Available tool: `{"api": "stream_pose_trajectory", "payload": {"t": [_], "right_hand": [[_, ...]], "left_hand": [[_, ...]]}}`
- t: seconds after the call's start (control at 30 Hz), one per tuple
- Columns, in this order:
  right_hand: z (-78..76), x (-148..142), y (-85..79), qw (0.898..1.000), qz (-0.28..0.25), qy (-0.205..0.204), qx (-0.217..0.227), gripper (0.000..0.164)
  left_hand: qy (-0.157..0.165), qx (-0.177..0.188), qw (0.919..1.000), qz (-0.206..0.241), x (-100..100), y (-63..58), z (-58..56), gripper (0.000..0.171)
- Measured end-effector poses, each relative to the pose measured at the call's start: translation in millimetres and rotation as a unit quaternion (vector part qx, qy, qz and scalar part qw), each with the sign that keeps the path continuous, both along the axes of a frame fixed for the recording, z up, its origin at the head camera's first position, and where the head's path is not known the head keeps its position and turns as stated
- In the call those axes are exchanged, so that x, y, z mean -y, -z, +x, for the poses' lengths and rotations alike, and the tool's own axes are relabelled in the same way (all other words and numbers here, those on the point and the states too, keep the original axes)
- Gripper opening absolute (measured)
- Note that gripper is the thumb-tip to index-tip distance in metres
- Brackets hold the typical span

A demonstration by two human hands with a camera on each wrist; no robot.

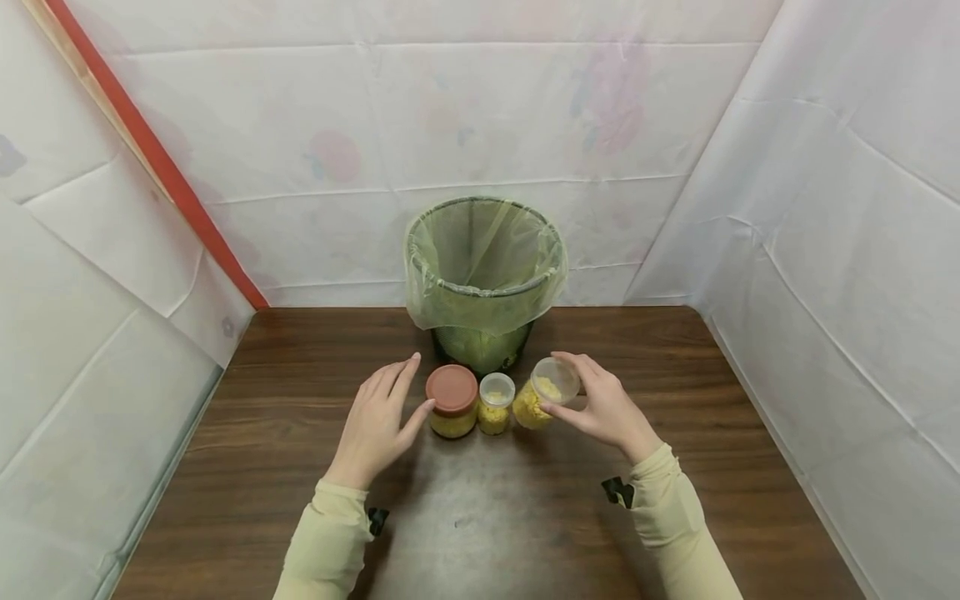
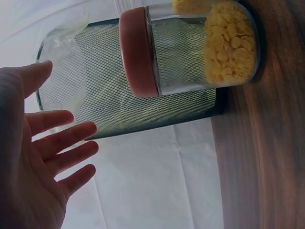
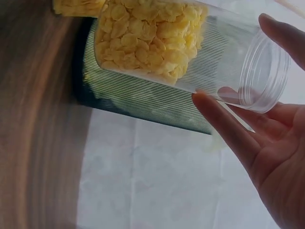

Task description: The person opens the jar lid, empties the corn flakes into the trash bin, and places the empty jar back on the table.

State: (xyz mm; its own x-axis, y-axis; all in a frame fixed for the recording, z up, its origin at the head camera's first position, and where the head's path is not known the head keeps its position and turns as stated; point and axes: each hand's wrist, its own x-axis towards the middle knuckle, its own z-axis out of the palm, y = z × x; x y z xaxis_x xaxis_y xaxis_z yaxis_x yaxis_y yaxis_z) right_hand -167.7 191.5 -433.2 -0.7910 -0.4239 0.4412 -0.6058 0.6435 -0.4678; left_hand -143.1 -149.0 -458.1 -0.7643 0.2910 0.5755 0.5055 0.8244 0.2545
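Observation:
My right hand [image 1: 609, 408] holds a clear plastic jar [image 1: 534, 408] of yellow flakes near its top, thumb on one side and fingers on the other. In the right wrist view, that jar [image 3: 147, 40] tilts slightly and is partly filled. My left hand [image 1: 378, 421] is spread beside a glass jar [image 1: 453, 421] with a reddish-brown lid [image 1: 452, 388]. From the left wrist, a gap shows between the left hand [image 2: 45, 152] and this lid [image 2: 138, 51]; yellow flakes lie in the jar's bottom. Between both jars stands a smaller clear jar [image 1: 495, 414] with yellow contents.
Right behind the jars is a dark mesh bin [image 1: 480, 346], lined with a thin greenish bag [image 1: 487, 304] folded over its rim. All stand on a dark wooden table [image 1: 300, 375]. White sheeting [image 1: 300, 108] encloses the back and sides, with a red strip [image 1: 165, 175] at left.

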Motion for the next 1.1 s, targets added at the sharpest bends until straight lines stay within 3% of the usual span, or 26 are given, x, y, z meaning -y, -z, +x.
{"api": "stream_pose_trajectory", "payload": {"t": [0.57,0.77,1.1], "right_hand": [[12.1,2,-32.4,0.999,-0.01,-0.025,-0.027,0.072],[12.9,6,-35.4,0.999,-0.031,-0.035,-0.025,0.073],[12.0,18,-35.5,0.994,-0.082,-0.071,0.0,0.072]], "left_hand": [[0.023,-0.009,0.9997,-0.005,-11,-2.5,-2.4,0.068],[0.04,-0.017,0.999,0.004,-18,-5.5,-1.5,0.069],[0.071,0.002,0.9971,0.027,-34,-13.4,3.4,0.071]]}}
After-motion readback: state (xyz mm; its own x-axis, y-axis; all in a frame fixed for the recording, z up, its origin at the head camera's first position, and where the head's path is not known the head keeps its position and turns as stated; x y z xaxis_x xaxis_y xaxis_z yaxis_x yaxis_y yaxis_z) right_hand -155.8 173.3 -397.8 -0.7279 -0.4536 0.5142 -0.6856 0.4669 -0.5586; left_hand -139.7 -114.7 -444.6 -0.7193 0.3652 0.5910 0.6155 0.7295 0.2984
